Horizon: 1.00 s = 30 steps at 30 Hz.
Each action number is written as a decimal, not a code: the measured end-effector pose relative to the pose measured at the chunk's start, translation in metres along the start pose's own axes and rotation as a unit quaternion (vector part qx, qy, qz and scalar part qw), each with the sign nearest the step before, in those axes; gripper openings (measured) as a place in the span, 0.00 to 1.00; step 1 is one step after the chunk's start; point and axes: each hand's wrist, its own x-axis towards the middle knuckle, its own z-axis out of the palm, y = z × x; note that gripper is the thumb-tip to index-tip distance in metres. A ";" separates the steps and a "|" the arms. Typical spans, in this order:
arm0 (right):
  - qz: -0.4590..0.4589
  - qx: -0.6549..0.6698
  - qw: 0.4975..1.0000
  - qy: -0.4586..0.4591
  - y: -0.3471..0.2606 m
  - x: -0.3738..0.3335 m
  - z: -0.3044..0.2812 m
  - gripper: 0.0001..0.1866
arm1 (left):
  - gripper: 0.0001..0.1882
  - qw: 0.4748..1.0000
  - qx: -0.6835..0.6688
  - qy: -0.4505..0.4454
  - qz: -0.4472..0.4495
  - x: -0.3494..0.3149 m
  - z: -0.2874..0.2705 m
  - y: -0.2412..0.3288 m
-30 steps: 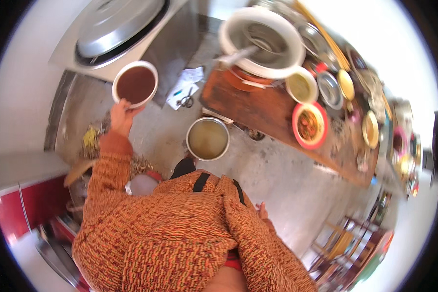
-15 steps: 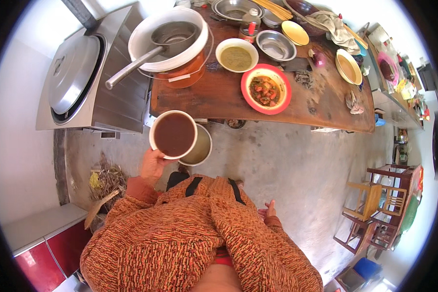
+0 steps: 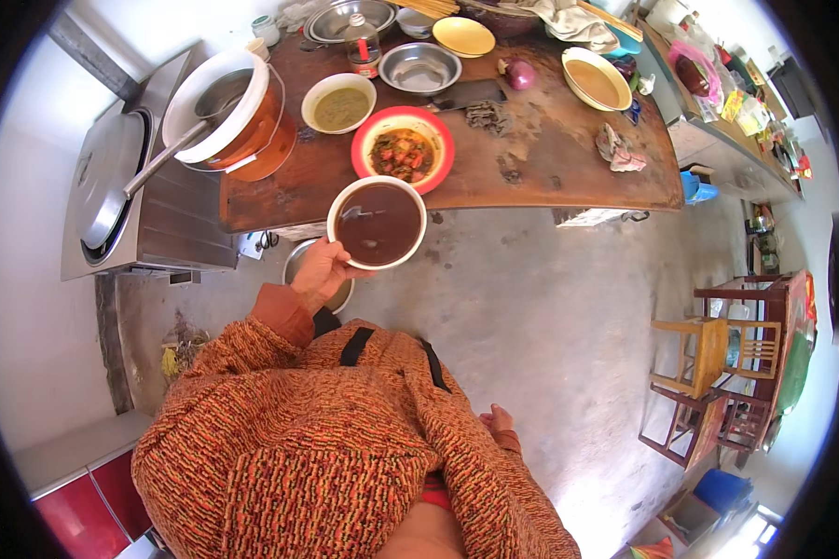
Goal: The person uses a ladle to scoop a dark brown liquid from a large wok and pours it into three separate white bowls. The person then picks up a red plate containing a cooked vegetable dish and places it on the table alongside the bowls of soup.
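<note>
My left hand is closed on the rim of a white bowl filled with dark brown liquid. This bowl is held level at the table's front edge, just nearer than a red-rimmed bowl of red and green cooked food. On the floor below my left hand, a metal basin is partly hidden. My right hand hangs low by my side over the floor, its fingers loosely apart with nothing seen in them.
The wooden table bears a bowl of greenish liquid, a steel bowl, a cleaver, an onion and a cream bowl. At left stand an orange bucket with a ladle and a lidded stove. Wooden chairs stand right.
My left hand has carried the bowl rightward to the table edge, close to the red-rimmed bowl. The view has turned, so the table sits further left. My right hand's fingers are less stretched.
</note>
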 end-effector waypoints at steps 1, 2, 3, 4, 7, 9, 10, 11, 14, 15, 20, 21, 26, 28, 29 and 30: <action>-0.014 -0.007 1.000 0.003 -0.007 0.008 -0.004 0.25 | 0.23 1.000 0.006 -0.009 -0.001 0.006 0.016 -0.002; -0.029 -0.014 0.999 0.007 -0.013 0.015 -0.009 0.24 | 0.22 1.000 0.012 -0.017 -0.001 0.013 0.031 -0.002; -0.045 -0.028 0.999 -0.008 -0.026 0.020 -0.008 0.24 | 0.23 0.999 0.021 -0.033 -0.003 0.021 0.043 -0.004; -0.062 -0.044 0.997 -0.020 -0.046 0.023 -0.005 0.24 | 0.24 0.999 0.020 -0.049 -0.009 0.030 0.055 -0.006; -0.137 -0.088 0.984 -0.070 -0.117 0.031 0.017 0.24 | 0.27 0.995 0.012 -0.092 -0.035 0.062 0.084 -0.014; -0.196 -0.108 0.970 -0.097 -0.181 0.016 0.042 0.23 | 0.27 0.995 0.013 -0.087 -0.046 0.084 0.103 -0.020; -0.232 -0.113 0.960 -0.110 -0.213 0.012 0.050 0.23 | 0.28 0.995 0.014 -0.085 -0.052 0.097 0.114 -0.022; -0.267 -0.118 0.949 -0.120 -0.240 0.008 0.056 0.24 | 0.30 0.995 0.012 -0.089 -0.052 0.108 0.127 -0.023; -0.308 -0.092 0.942 -0.096 -0.319 -0.035 0.073 0.24 | 0.27 0.994 0.005 -0.105 -0.038 0.147 0.152 -0.030; -0.307 -0.081 0.945 -0.080 -0.335 -0.047 0.072 0.24 | 0.30 0.993 0.041 -0.103 -0.039 0.162 0.160 -0.031; -0.255 -0.065 0.962 -0.071 -0.346 -0.031 0.048 0.26 | 0.34 0.989 0.035 -0.129 -0.069 0.228 0.197 -0.034; -0.236 -0.057 0.968 -0.068 -0.345 -0.030 0.049 0.26 | 0.35 0.989 0.034 -0.121 -0.075 0.236 0.206 -0.032; -0.214 -0.012 0.971 -0.102 -0.377 -0.017 0.061 0.25 | 0.35 0.993 0.045 -0.095 -0.058 0.299 0.227 -0.049; -0.213 -0.017 0.968 -0.130 -0.406 -0.013 0.064 0.24 | 0.32 0.995 0.040 -0.071 -0.054 0.319 0.242 -0.051; -0.218 -0.019 0.964 -0.149 -0.425 -0.009 0.066 0.23 | 0.32 0.996 0.033 -0.066 -0.050 0.329 0.249 -0.050; -0.241 -0.046 0.956 -0.161 -0.440 -0.002 0.067 0.23 | 0.31 0.997 0.023 -0.061 -0.048 0.338 0.256 -0.053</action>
